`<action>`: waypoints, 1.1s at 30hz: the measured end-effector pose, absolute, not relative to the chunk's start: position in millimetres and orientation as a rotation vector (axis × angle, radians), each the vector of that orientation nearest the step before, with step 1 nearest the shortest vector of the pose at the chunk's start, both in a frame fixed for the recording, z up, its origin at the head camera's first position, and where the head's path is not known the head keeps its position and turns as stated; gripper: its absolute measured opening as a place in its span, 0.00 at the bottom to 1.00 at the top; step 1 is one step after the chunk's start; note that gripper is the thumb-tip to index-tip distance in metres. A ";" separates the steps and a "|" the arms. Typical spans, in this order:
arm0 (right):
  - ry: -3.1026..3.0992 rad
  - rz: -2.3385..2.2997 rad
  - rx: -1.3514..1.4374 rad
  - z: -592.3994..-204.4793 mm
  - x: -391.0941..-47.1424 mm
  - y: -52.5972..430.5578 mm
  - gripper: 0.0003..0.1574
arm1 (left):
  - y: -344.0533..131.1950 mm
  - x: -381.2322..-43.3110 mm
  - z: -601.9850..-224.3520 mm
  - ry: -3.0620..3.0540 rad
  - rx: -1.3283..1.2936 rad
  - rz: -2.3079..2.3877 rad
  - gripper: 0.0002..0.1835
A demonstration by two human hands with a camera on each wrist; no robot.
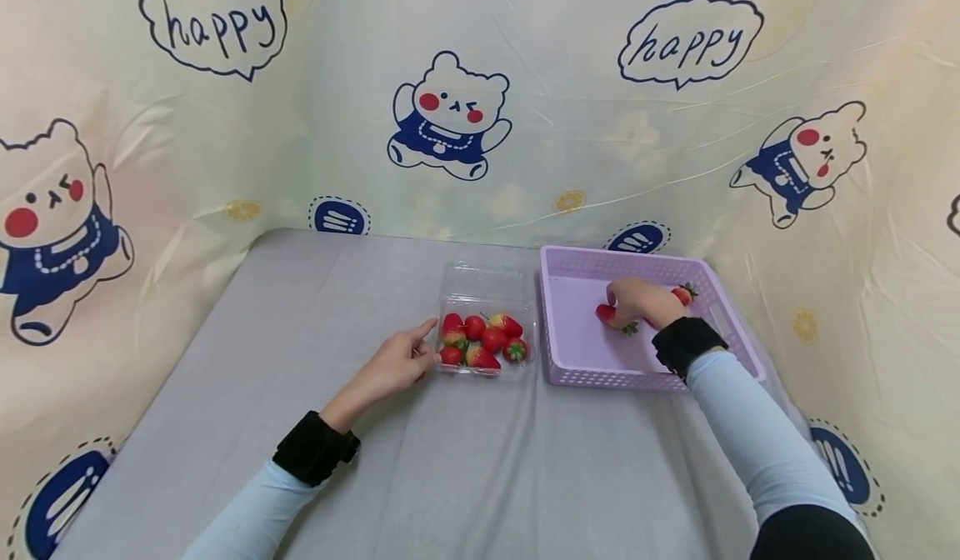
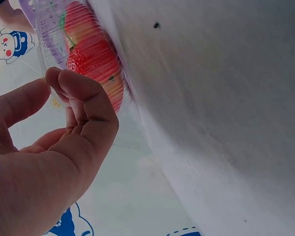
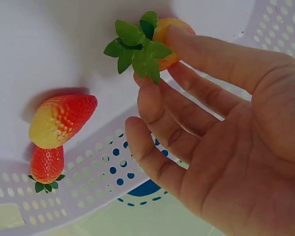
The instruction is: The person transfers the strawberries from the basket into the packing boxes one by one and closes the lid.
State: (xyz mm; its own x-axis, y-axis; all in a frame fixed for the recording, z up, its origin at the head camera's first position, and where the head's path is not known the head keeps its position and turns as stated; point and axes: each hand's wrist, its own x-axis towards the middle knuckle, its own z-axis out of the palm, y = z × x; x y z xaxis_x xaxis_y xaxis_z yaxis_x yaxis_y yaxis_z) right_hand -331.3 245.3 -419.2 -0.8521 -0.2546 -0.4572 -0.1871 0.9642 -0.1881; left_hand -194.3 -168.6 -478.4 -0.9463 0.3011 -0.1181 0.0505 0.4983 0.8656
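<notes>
My left hand [image 1: 393,364] pinches the left edge of a clear plastic clamshell box [image 1: 483,281] between thumb and fingertips. The box's lid is folded back, and several red strawberries [image 1: 493,339] fill its base. Over at the right, my right hand [image 1: 648,300] reaches down into a lilac basket [image 1: 600,376]. Its thumb and fingers grip a red-and-yellow strawberry [image 3: 164,63] with green leaves turned away from the palm. Two more lie beside each other in the right wrist view, a red-and-yellow strawberry [image 3: 64,120] and a smaller red strawberry [image 3: 47,164].
Box and basket stand close side by side on a grey cloth-covered table [image 1: 360,293]. A printed curtain [image 1: 555,127] rises behind the table and along both sides. The basket has low perforated walls.
</notes>
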 end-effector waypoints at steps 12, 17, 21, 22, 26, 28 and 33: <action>2.589 -0.254 -0.276 -422.2 -335.6 245.1 0.21 | -168.1 -195.0 -477.5 2.487 0.289 1.428 0.36; 2.597 -0.227 -0.276 -426.1 -336.9 246.3 0.22 | -168.1 -194.8 -478.0 2.500 0.308 1.425 0.37; 2.592 -0.263 -0.244 -426.8 -336.5 247.4 0.21 | -168.1 -194.4 -478.9 2.505 0.327 1.421 0.37; 2.594 -0.275 -0.240 -426.6 -336.4 247.8 0.21 | -168.2 -194.3 -478.9 2.504 0.328 1.423 0.37; 2.612 -0.262 -0.261 -424.8 -336.1 249.1 0.19 | -168.1 -194.0 -478.0 2.501 0.320 1.428 0.37; 2.627 -0.252 -0.275 -422.9 -335.6 249.4 0.19 | -167.9 -193.8 -477.6 2.499 0.313 1.431 0.37; 2.658 -0.245 -0.290 -416.9 -333.6 248.6 0.19 | -167.3 -193.9 -478.2 2.495 0.303 1.434 0.37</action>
State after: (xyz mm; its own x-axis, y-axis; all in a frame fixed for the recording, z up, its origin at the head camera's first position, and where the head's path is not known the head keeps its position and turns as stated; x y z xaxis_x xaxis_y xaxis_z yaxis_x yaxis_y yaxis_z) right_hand -333.6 248.6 -416.9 -0.8752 -0.2435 -0.4180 -0.1628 0.9619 -0.2194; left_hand -193.9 -167.3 -478.2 -0.9478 0.2994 -0.1093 0.0563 0.4948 0.8672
